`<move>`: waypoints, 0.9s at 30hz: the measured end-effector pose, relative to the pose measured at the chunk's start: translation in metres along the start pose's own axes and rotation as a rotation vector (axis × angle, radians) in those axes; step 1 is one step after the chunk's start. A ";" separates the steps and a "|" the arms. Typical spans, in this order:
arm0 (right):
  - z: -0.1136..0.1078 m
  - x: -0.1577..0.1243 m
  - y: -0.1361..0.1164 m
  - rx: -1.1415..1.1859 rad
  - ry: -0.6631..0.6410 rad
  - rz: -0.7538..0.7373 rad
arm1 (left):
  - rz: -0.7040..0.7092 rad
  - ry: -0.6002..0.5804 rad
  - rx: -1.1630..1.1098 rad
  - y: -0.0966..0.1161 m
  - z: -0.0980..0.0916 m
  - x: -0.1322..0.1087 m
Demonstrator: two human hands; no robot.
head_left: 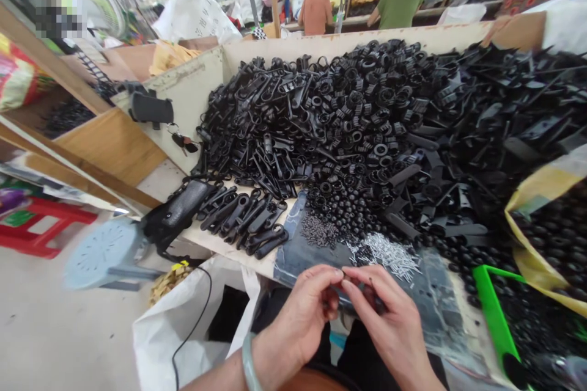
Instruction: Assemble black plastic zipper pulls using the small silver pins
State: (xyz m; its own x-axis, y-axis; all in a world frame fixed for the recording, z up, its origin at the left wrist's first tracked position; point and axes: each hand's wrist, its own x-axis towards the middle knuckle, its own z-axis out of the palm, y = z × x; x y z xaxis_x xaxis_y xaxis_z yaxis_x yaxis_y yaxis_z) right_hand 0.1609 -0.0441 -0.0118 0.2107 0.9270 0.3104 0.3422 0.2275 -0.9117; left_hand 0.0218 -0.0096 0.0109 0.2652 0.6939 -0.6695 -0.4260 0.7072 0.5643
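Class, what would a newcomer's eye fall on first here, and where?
A huge heap of black parts sprawls across the middle and right. Below it, silvery pins gleam just beyond the right hand, which meets the left hand at a small dark piece. A bright green container stands out at lower right.

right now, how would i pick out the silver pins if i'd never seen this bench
Start at the big heap of black parts. Come down to the right hand; just beyond it lies a small pile of silver pins. Their pale shine sets them apart from the dark little pieces to their left and black beads behind.
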 end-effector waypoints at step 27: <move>0.000 -0.011 0.035 -0.066 -0.096 0.026 | 1.239 0.020 1.663 0.205 0.021 0.126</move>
State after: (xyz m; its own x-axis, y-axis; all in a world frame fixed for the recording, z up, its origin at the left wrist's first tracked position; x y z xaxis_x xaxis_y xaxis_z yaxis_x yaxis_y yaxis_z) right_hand 0.1708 -0.0459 -0.0472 0.1330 0.9573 0.2566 0.3975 0.1856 -0.8986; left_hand -0.0141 0.2257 0.0520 0.5039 0.8001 0.3253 0.6844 -0.5997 0.4147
